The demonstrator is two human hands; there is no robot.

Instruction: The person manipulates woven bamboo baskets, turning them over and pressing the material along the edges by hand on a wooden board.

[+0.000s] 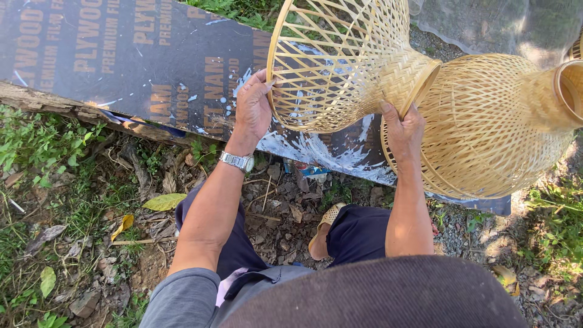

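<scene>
Both hands on woven basket (340, 61)
Left hand (254, 109) pinches wide rim, right hand (404, 127) clasps narrow neck; prob. light, springy, crushable. Second basket (486, 127) at right.

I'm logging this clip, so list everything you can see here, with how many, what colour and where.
Woven bamboo basket: one, pale tan, top centre, held at its wide rim and narrow neck.
Second woven basket: one, pale tan, right, lying on its side behind the first.
Plywood board: one, dark with orange print and white paint splashes, across the top on the ground.
Fallen leaves: several, yellow-green, left on the dirt and grass.
Wristwatch: one, silver, on the left wrist.
Sandal: one, tan, centre.
Left hand: on the basket's wide rim.
Right hand: gripping the basket's narrow neck.
</scene>
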